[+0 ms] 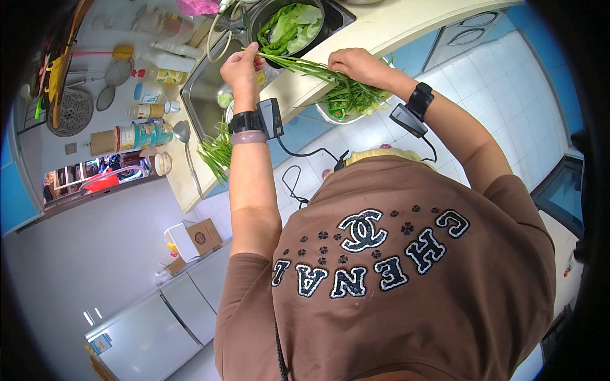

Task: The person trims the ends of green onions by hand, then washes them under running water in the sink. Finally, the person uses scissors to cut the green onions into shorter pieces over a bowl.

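Note:
My left hand (240, 69) pinches the pale ends of several long green stalks, seemingly chives (300, 65), between thumb and fingertips near the sink. The stalks stretch to my right hand (355, 65), whose curled fingers close on them over the counter's front edge. Below my right hand, a pile of the same greens (355, 97) lies in a clear plastic bag or bowl (329, 116) with a green label. More green stalks (219, 155) lie at the counter edge beside my left wrist, partly hidden by it. A dark pot (321, 24) holds lettuce leaves (290, 28).
The steel sink (190, 102) has a faucet (238, 21) and hose at its far end. A ladle (188, 143) rests on the pale counter (286, 97). Bottles (167, 61) and tubs (145, 135) line the wall. Cables hang from the devices on both wrists.

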`<state>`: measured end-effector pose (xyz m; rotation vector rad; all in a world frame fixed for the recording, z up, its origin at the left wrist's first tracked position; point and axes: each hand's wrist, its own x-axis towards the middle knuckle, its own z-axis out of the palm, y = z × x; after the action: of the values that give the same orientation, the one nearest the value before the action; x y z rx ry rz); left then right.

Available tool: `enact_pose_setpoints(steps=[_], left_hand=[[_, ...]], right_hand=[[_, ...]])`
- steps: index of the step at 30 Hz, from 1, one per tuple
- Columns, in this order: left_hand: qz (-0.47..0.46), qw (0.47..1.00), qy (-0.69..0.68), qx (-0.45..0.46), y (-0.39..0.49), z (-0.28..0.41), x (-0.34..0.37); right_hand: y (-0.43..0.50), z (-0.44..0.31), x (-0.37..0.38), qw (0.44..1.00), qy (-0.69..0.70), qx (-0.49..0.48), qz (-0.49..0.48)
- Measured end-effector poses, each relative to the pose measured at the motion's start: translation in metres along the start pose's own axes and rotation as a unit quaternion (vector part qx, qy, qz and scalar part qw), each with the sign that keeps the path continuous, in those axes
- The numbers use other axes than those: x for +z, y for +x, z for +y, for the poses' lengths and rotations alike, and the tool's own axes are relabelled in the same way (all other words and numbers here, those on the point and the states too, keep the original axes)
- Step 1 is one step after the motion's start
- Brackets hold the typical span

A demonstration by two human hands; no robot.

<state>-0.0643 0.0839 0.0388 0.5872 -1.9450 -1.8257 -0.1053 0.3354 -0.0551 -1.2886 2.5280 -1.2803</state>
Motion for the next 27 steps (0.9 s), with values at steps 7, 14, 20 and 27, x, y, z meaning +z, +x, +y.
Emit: enact_pose_setpoints(steps=[7,14,20,27], left_hand=[[0.001,1.0,0.0,0.017,0.0,0.006,-0.005],[-0.013,1.0,0.003,0.001,-0.009,0.005,0.008],[-0.011,1.0,0.002,0.002,-0.009,0.003,0.007],[-0.014,1.0,-0.004,0.009,-0.011,-0.003,-0.004]], right_hand=[[-0.019,0.011,-0.007,0.993,-0.076,0.036,-0.086],[0.023,-0.029,0.005,0.997,-0.026,-0.017,0.07],[0.035,-0.031,0.014,0.997,-0.001,-0.014,0.076],[0.032,-0.016,0.011,0.989,0.107,0.051,0.09]])
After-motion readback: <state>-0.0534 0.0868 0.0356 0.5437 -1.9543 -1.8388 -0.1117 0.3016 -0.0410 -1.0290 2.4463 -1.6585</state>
